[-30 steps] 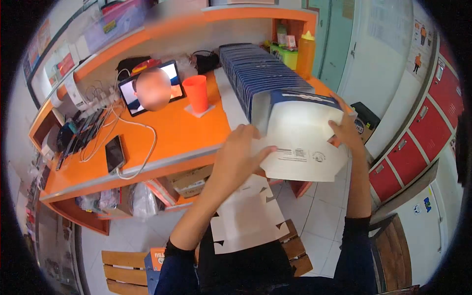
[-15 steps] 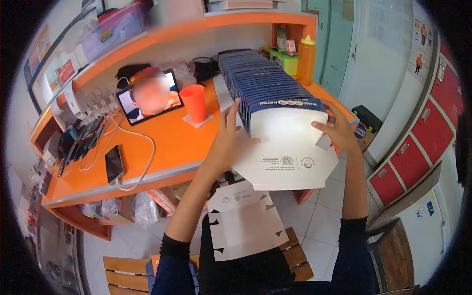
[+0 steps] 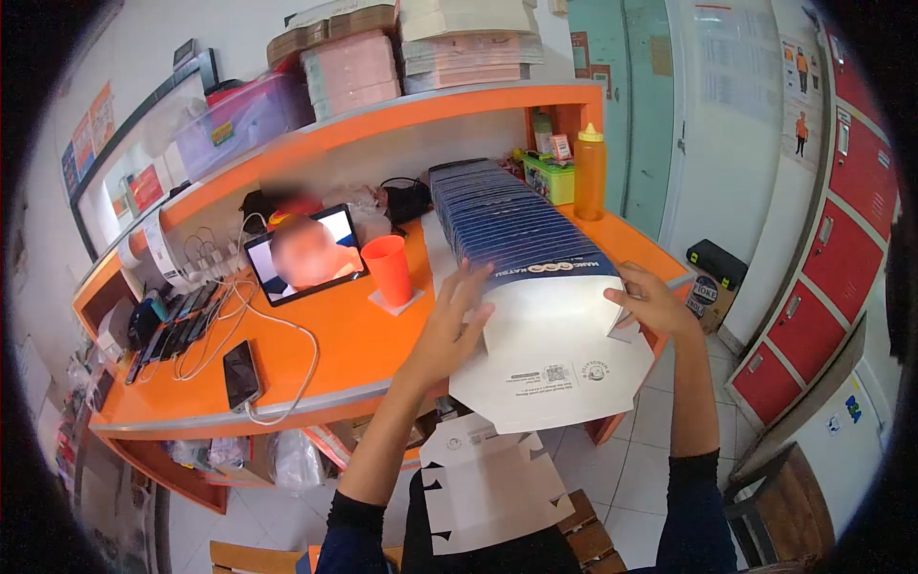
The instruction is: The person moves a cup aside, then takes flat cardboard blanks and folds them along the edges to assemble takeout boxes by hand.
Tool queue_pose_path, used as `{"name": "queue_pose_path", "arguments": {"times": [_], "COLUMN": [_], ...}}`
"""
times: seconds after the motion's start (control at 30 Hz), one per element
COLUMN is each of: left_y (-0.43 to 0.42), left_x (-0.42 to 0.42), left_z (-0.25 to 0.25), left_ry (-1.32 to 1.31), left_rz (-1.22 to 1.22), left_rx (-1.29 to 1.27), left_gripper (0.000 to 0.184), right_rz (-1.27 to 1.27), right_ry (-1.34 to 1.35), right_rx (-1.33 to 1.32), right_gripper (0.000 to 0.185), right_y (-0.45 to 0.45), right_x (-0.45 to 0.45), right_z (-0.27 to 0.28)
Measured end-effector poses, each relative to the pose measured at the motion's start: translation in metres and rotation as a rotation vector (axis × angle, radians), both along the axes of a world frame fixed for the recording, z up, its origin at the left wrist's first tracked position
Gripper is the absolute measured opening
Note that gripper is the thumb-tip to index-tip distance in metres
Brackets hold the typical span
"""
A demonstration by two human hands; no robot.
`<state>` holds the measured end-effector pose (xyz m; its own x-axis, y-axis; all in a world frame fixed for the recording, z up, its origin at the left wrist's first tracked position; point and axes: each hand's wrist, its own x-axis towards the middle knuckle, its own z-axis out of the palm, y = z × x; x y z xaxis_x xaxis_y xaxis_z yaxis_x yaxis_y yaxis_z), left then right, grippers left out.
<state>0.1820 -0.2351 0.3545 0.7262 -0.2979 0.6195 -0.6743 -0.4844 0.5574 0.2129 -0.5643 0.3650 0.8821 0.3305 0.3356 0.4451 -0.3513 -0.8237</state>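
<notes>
An open cardboard box [image 3: 545, 325], white inside with a printed lid flap hanging toward me, stands at the near end of a long row of nested dark blue boxes [image 3: 512, 215]. My right hand [image 3: 660, 301] grips its right side wall, thumb inside and fingers outside. At the left side, my left hand [image 3: 449, 330] has its fingers spread; whether it touches the wall is hard to tell. Across my lap lies a flat, unfolded cardboard box blank [image 3: 497, 488] with dark notches along its edges.
On the orange desk [image 3: 354, 344] are a tablet [image 3: 306, 253], an orange cup [image 3: 387, 271], a phone [image 3: 243, 374] and white cables. A yellow sauce bottle [image 3: 590, 172] stands behind the row. Red lockers [image 3: 798, 297] line the right wall; stacked cardboard [image 3: 469, 48] fills the shelf.
My view has tilted upward, so the desk appears lower and the shelf stacks show. My left thumb has come away from the box's left wall; my right hand keeps its grip.
</notes>
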Motion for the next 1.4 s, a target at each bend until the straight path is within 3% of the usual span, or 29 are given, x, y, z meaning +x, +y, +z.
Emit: {"name": "queue_pose_path", "arguments": {"times": [0.07,0.4,0.5,0.6,0.7,0.93,1.1,1.3,1.4], "left_y": [-0.002,-0.002,-0.003,0.001,0.004,0.004,0.005,0.004,0.005], "left_x": [-0.004,0.000,-0.002,0.000,0.002,-0.002,0.005,0.007,0.009], "left_z": [0.004,0.008,0.011,0.008,0.008,0.011,0.007,0.002,0.000], "left_ry": [0.031,0.048,0.060,0.070,0.075,0.121,0.007,0.061,0.033], "left_rz": [0.006,0.029,0.023,0.010,0.000,-0.016,-0.011,-0.005,0.026], "left_rx": [-0.008,-0.034,-0.065,-0.072,-0.058,-0.056,-0.013,-0.052,-0.012], "left_gripper": [0.045,0.040,0.038,0.039,0.039,0.040,0.041,0.040,0.041], "right_rz": [-0.082,-0.220,-0.125,-0.108,-0.096,-0.031,-0.136,-0.238,-0.421], "right_ry": [-0.031,0.085,-0.342,-0.162,-0.125,-0.241,0.093,0.215,0.061], "right_rx": [-0.133,-0.094,-0.181,-0.076,-0.085,-0.213,-0.179,0.032,0.130], "right_gripper": [0.039,0.032,0.040,0.056,0.057,0.044,0.034,0.037,0.040], "right_y": [0.011,0.025,0.012,0.013,0.017,0.009,0.022,0.033,0.050], "right_x": [-0.010,-0.014,0.009,-0.001,-0.016,0.005,0.000,0.007,0.002], "right_z": [0.011,0.021,-0.006,-0.005,0.009,0.004,0.018,0.014,0.006]}}
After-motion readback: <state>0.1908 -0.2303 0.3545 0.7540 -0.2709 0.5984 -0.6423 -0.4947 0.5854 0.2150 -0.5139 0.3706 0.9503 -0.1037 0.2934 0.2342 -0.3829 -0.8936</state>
